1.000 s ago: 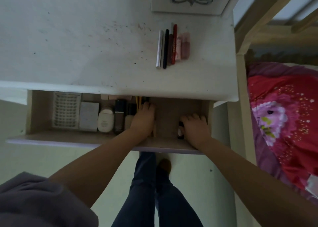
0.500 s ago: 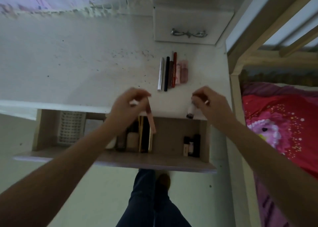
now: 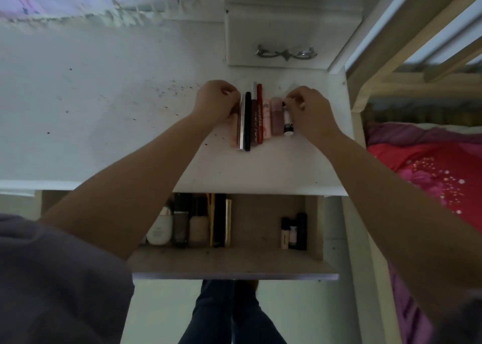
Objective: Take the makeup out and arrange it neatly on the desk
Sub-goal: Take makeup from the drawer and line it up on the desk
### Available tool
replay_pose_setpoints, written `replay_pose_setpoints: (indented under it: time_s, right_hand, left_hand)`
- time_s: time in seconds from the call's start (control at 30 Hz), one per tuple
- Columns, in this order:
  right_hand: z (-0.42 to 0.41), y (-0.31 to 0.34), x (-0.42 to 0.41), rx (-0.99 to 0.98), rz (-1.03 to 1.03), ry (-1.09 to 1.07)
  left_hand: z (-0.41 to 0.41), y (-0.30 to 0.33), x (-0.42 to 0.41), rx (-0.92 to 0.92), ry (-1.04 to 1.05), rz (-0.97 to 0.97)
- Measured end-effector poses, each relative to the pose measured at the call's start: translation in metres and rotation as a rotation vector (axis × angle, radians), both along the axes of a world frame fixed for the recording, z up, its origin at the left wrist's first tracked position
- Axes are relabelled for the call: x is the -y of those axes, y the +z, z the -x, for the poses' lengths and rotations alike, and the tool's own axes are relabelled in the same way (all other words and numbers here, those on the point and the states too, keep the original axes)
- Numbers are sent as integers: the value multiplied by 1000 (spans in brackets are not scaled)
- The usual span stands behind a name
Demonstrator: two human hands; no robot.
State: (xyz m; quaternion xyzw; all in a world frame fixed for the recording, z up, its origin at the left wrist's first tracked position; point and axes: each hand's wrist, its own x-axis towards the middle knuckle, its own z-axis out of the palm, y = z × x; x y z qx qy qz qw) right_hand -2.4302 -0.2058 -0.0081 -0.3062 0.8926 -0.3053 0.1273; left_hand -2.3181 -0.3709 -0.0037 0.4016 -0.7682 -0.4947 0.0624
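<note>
A row of makeup sticks and tubes (image 3: 257,119) lies side by side on the white desk (image 3: 104,109). My left hand (image 3: 215,101) holds a pink tube (image 3: 234,130) against the row's left end, beside a silver stick (image 3: 241,124). My right hand (image 3: 310,109) pinches a small white tube with a black cap (image 3: 287,120) at the row's right end, touching the desk. Below, the open drawer (image 3: 234,263) holds bottles and sticks (image 3: 193,223) on the left and a few small tubes (image 3: 294,231) on the right.
A small closed drawer unit with a metal handle (image 3: 285,53) stands at the desk's back, just behind the row. A wooden bed frame (image 3: 357,103) and a red and pink blanket (image 3: 430,166) lie to the right. My legs (image 3: 229,312) show below the drawer.
Both hands came up out of the drawer, each carrying a tube, and moved to the row on the desk. The pink tube and the white tube now lie at the row's two ends.
</note>
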Motion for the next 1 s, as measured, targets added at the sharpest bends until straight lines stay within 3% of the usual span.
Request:
replay_pose_setpoints:
  time_s: [0.13,0.27,0.33,0.43,0.53,0.67,0.87,1.0]
  right_hand:
    - [-20,14,-24,-61,74,23]
    - [-92,16,-84,-74,152,281]
    - [-128,-8,-119,-77,46,438]
    - [-145,-56,-146,-66,-385,540]
    - [-144,-80,-146,-73,-677,478]
    - [-153,-93,-133,-103,-839,483]
    - [-152,-89,-142,9,-673,444]
    - [-152,-81,-144,96,-592,462]
  left_hand:
    - [-35,11,-17,12,-44,79]
    - [-128,8,-76,-116,-172,158]
    - [-167,-15,-105,-22,-427,125]
    - [-187,-71,-121,274,-753,313]
    - [-176,-103,-122,495,-612,376]
    - [-161,-111,-136,697,-579,449]
    - [-163,-105,-145,641,-579,563]
    - [-158,-105,-139,620,-600,525]
